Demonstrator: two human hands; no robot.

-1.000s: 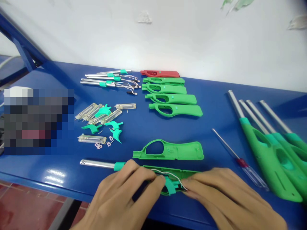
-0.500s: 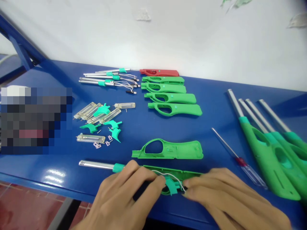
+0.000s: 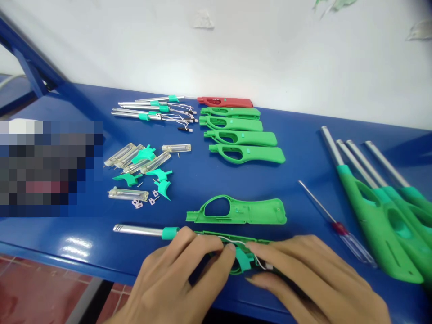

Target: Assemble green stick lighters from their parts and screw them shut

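Observation:
At the table's front edge lies a green lighter half-shell (image 3: 249, 238) with a metal tube (image 3: 138, 230) and teal collar at its left end. My left hand (image 3: 185, 270) is closed on this shell, its thumb and index finger by a teal trigger (image 3: 243, 260). A white wire (image 3: 232, 241) runs along the shell past the trigger. My right hand (image 3: 303, 270) reaches over the shell's right part, index finger at the wire, thumb lower and apart from it. Just behind lies another green half-shell (image 3: 263, 211), inner side up.
Behind are green shells (image 3: 249, 154), a red one (image 3: 229, 102) and wired metal tubes (image 3: 135, 113). Clear fuel tanks (image 3: 128, 194) and teal pieces lie left. A screwdriver (image 3: 344, 231) and green lighters (image 3: 381, 225) are at right.
My right hand has shifted slightly left; its index finger and thumb have spread apart, showing the wire's end. The tube and collar have moved slightly right.

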